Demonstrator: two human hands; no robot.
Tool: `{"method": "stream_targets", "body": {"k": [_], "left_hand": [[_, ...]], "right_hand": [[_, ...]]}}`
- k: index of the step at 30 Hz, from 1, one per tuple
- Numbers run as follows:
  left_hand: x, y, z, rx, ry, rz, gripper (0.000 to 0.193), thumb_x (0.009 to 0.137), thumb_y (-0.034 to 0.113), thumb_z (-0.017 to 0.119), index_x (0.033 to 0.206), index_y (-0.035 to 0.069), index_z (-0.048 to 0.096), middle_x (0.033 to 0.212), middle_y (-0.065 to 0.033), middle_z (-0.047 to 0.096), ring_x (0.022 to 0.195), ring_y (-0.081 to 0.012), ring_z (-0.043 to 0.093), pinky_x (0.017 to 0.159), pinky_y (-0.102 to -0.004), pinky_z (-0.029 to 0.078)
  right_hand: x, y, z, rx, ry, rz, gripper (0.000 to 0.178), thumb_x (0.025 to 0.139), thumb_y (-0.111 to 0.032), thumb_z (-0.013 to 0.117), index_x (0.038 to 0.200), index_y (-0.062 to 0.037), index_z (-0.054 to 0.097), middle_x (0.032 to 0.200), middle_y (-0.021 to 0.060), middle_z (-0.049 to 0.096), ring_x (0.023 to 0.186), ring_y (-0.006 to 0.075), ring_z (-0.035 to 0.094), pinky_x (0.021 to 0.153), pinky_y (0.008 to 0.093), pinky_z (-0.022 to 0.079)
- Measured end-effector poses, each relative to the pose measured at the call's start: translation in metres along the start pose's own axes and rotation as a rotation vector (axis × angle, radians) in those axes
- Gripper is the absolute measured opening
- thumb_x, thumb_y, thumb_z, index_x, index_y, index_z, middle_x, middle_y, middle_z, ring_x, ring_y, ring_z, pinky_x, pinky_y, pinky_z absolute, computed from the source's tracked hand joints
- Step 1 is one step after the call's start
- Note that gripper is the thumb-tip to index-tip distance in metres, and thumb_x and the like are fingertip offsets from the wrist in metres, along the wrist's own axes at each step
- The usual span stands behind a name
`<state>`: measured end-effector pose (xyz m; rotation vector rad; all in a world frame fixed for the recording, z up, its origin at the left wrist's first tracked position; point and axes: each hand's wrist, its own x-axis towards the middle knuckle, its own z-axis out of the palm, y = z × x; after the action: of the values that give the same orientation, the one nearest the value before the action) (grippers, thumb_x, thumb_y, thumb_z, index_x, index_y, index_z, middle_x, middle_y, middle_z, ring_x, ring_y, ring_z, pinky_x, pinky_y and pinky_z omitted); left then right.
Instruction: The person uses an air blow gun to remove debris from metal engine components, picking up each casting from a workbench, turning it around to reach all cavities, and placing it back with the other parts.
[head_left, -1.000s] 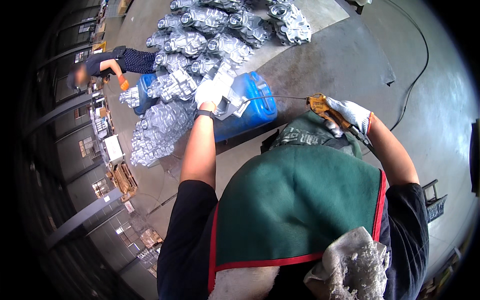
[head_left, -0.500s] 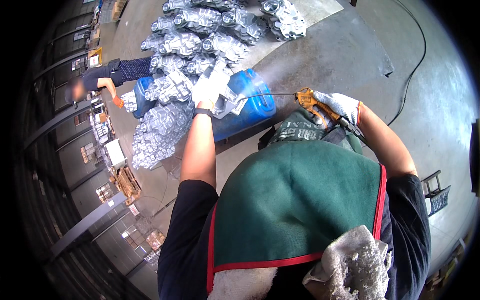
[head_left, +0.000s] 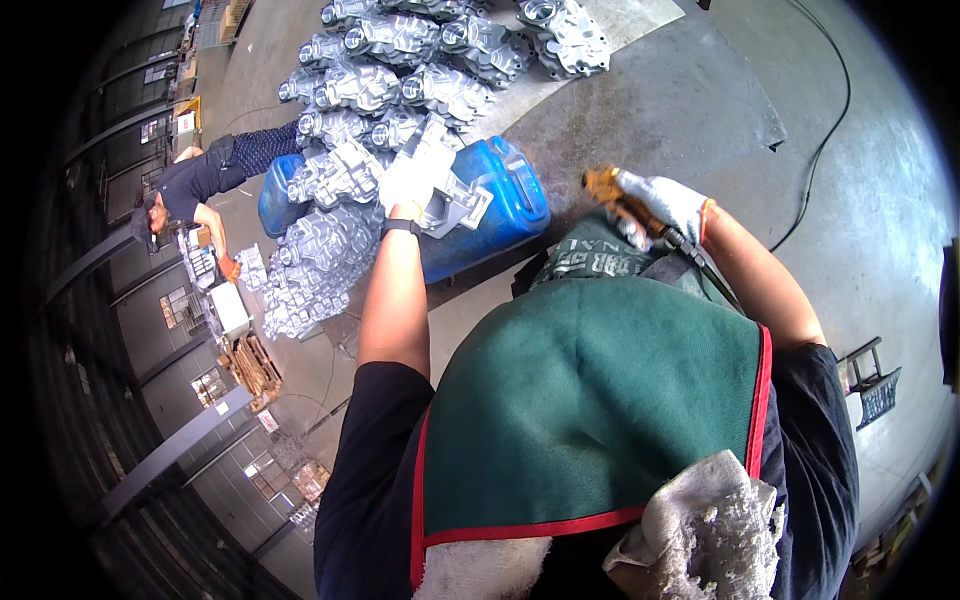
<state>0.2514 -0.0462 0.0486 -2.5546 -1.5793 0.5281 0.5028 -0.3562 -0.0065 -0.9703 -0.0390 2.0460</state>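
Note:
My left hand (head_left: 408, 188), in a white glove, is closed on a silver metal casting (head_left: 458, 208) that rests over a blue plastic drum (head_left: 505, 190) lying on its side. The casting's open, frame-like end points right. Off to the right, my gloved right hand (head_left: 672, 203) grips an orange air blow gun (head_left: 603, 186) with a hose fitting at its rear. The gun is smeared by motion, and its thin nozzle cannot be made out. A gap separates gun and casting.
Rows of silver castings (head_left: 375, 88) stand beyond my left hand, with more piled (head_left: 320, 262) to its left. Another person (head_left: 205, 185) bends at the far left, an orange-gloved hand by a casting. A second blue drum (head_left: 283, 195) lies there. A black hose (head_left: 822, 150) crosses the floor.
The blow gun has swung and its nozzle no longer shows by the casting; the mist is gone. The casting has turned slightly in my left hand. The other person's hand has moved lower.

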Motion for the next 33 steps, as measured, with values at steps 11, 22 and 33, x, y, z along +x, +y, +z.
{"method": "stream_targets", "body": {"k": [11,22,33], "left_hand": [[0.002,-0.011,0.005,0.026,-0.003,0.025,0.036,0.082,0.034,0.052,0.093,0.003,0.068,0.096,-0.0197,0.065,0.092,-0.0359,0.062,0.079,-0.0424,0.049],[0.008,-0.025,0.015,0.027,0.049,0.010,0.035,0.081,0.037,0.054,0.089,0.005,0.068,0.093,-0.0182,0.066,0.088,-0.0343,0.064,0.074,-0.0418,0.051],[0.002,-0.011,0.003,0.049,0.016,-0.022,0.033,0.080,0.031,0.054,0.092,0.003,0.068,0.096,-0.0203,0.065,0.092,-0.0347,0.063,0.079,-0.0420,0.050]], "right_hand": [[0.000,0.004,0.009,-0.198,0.074,-0.063,0.048,0.096,-0.050,0.037,0.086,-0.0063,0.057,0.062,0.0016,0.054,0.050,0.0117,0.053,0.045,0.0252,0.042],[-0.022,-0.009,-0.005,-0.093,0.100,-0.079,0.048,0.095,-0.048,0.042,0.099,-0.0022,0.055,0.066,0.0030,0.054,0.052,0.0135,0.054,0.045,0.0271,0.045],[-0.024,0.002,0.006,-0.117,0.073,-0.072,0.045,0.095,-0.047,0.043,0.098,-0.0057,0.060,0.072,-0.0005,0.057,0.058,0.0080,0.052,0.052,0.0220,0.044]]}}
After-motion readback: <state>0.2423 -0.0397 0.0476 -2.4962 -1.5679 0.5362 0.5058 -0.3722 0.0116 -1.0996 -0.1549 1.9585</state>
